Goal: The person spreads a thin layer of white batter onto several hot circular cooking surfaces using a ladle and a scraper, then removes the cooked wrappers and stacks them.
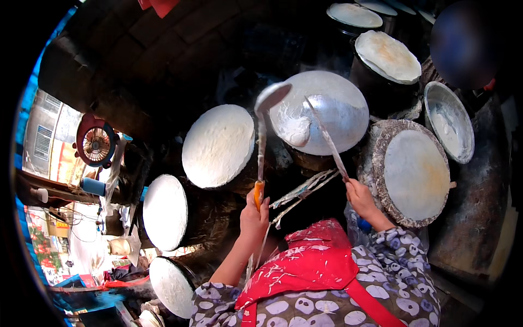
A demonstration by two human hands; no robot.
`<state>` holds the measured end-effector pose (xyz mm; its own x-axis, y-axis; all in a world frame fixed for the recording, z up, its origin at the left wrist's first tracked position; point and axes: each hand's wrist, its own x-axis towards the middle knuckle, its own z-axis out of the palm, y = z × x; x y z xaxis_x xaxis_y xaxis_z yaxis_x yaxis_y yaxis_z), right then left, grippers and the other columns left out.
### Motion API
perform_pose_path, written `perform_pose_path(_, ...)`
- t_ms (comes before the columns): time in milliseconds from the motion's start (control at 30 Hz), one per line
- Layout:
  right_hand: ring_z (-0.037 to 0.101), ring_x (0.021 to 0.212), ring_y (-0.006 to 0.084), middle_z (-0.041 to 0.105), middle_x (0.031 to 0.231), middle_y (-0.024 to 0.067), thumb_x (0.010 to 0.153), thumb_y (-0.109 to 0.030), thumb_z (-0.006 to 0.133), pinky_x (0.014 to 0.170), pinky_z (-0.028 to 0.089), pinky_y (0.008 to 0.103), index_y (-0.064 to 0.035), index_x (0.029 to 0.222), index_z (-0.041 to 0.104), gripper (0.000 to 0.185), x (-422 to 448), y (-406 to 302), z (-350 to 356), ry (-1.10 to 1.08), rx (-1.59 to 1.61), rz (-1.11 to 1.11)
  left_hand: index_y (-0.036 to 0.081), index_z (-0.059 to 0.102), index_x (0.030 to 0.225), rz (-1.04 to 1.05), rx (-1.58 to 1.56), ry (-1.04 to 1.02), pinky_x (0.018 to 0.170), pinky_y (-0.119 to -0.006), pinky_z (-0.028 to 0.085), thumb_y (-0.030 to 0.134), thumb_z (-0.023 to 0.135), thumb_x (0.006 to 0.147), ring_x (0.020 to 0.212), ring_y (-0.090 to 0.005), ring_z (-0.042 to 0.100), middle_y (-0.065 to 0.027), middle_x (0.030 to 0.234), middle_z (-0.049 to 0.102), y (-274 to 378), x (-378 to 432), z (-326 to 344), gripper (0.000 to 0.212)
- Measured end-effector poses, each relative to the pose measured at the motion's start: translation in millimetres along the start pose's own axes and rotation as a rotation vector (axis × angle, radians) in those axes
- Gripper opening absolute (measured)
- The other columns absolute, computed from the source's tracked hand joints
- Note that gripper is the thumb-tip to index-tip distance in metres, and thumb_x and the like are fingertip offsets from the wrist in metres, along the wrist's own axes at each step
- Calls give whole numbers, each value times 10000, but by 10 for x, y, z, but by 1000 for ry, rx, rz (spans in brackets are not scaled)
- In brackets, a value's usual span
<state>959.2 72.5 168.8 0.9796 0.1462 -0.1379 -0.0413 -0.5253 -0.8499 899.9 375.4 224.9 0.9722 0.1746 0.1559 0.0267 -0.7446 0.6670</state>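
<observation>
My left hand (252, 220) grips the orange handle of a long metal ladle (261, 143) coated with white batter. The ladle's bowl (273, 97) is raised at the left edge of a round, shiny metal griddle (341, 118). A lump of white batter (297, 131) sits on the griddle's near left part. In my right hand (361, 200) is a long, thin, batter-crusted spatula (327, 137), its tip over the middle of the griddle. I cannot tell whether that tip touches the metal.
Several round griddles carry white batter sheets, including one on the left (218, 147) and one far right (388, 57). A metal basin (449, 122) with white batter stands right. Nearer is a pale disc (416, 173) with a crusted rim. A fan (95, 141) stands left.
</observation>
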Motion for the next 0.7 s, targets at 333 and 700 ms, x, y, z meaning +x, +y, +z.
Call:
perform_pose_path(333, 475, 397, 123, 506, 542, 46, 949, -234, 415, 389, 373, 288, -14, 1002, 568, 273, 271, 205, 1380, 108, 211, -7, 59, 439, 1117, -331, -939, -204, 339, -202, 306, 293, 425, 969, 374, -79, 380, -3, 586, 423, -69, -11, -414, 278)
perform_pose_path(700, 574, 793, 423, 607, 794, 224, 910, -275, 427, 685, 439, 504, -34, 887, 566, 279, 74, -113, 1489, 203, -83, -22, 60, 429, 1135, -388, -951, -287, 382, -214, 352, 297, 433, 967, 394, -82, 399, -12, 597, 439, -247, -281, -547, 291)
